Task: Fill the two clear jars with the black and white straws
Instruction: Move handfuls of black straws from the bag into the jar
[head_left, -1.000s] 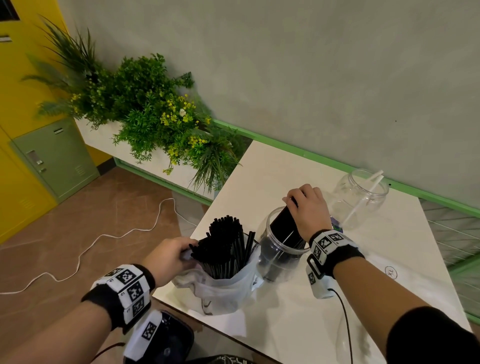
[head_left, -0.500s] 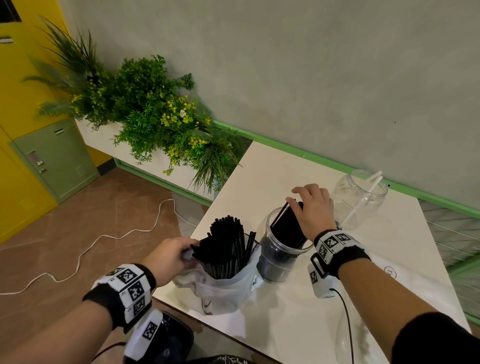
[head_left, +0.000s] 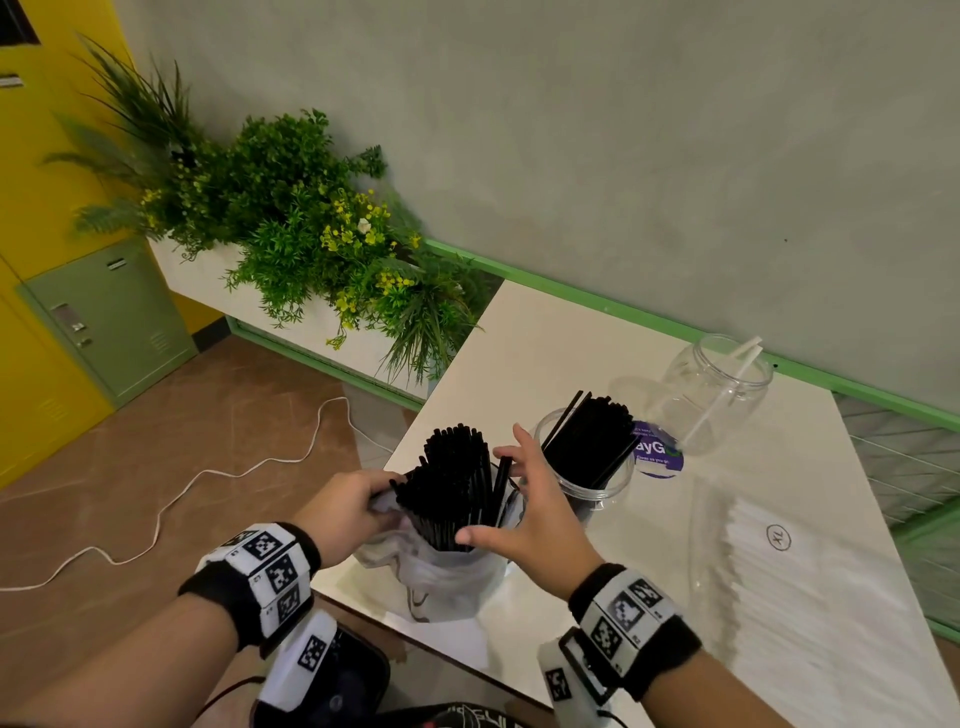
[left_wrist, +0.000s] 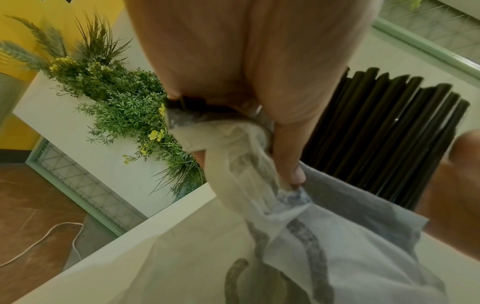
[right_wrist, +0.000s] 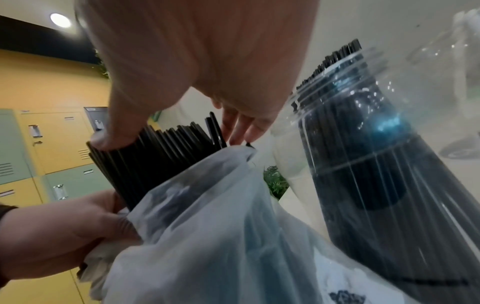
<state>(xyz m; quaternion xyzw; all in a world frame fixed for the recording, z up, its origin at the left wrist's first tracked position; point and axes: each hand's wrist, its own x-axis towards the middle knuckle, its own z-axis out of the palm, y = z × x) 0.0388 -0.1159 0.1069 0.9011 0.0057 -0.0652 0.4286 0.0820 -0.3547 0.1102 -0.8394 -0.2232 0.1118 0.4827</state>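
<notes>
R hand (head_left: 524, 512) grip released, spread round upright black straws (head_left: 457, 488) in bag (head_left: 441, 577); L hand (head_left: 348, 506) grip pinching bag rim; near jar (head_left: 587, 467) just right of R hand.

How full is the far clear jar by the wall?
Nearly empty. The far clear jar holds only a couple of white straws leaning inside; its clear walls show bare space otherwise.

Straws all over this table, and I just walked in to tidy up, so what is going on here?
A person is moving black straws into jars. The left hand grips the rim of a plastic bag full of black straws, while the right hand reaches open around that bundle. The near jar already holds many black straws. The far jar holds only a couple of white straws.
</notes>
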